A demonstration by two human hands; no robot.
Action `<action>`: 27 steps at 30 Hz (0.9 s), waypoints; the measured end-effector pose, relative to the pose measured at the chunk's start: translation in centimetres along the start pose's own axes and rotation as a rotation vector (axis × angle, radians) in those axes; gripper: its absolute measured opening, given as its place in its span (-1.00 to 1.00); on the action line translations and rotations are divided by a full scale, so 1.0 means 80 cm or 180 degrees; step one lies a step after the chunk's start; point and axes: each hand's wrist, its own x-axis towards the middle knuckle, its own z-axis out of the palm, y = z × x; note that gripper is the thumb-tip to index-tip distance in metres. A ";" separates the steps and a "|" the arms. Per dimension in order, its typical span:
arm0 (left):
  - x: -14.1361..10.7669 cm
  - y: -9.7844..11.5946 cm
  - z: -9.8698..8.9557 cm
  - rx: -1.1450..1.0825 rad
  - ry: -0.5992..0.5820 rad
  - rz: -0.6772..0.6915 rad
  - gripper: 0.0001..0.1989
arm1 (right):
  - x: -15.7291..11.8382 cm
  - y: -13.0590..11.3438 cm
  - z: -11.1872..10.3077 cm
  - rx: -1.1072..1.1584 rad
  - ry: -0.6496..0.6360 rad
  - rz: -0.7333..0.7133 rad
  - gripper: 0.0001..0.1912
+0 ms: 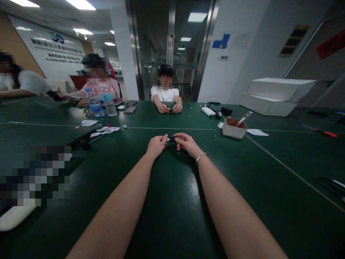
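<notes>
Both arms reach forward over the dark green table [172,201]. Between the hands, just above or on the tabletop, is a small dark stick-like object [171,139] with a silvery section at its left end; its exact kind is too small to make out. My left hand [156,146] pinches the silvery end between thumb and fingers. On the black part, the thumb and fingers of my right hand [187,144] are closed. A silver bangle [201,158] circles the right wrist. The fingers partly hide both ends of the object.
Opposite sits a person [165,94] handling a small dark item. A carton [234,128], an orange-handled screwdriver [327,133] and white boxes [272,104] are at right. Water bottles [95,104], paper scraps [106,131] and a pixelated white-edged object [16,217] lie left.
</notes>
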 end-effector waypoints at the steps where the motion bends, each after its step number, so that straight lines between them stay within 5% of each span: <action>1: 0.000 0.000 0.000 0.0017 0.0006 0.0001 -0.47 | 0.000 0.000 0.000 0.0002 -0.0007 -0.0008 -0.80; 16: 0.000 -0.001 0.002 -0.0124 -0.0064 0.0048 -0.49 | 0.000 0.000 0.001 -0.0004 0.0139 0.0059 -0.85; 27: 0.009 -0.016 0.012 -0.0673 0.0053 0.0318 -0.80 | 0.002 -0.001 0.002 -0.0017 0.0270 0.0195 -0.87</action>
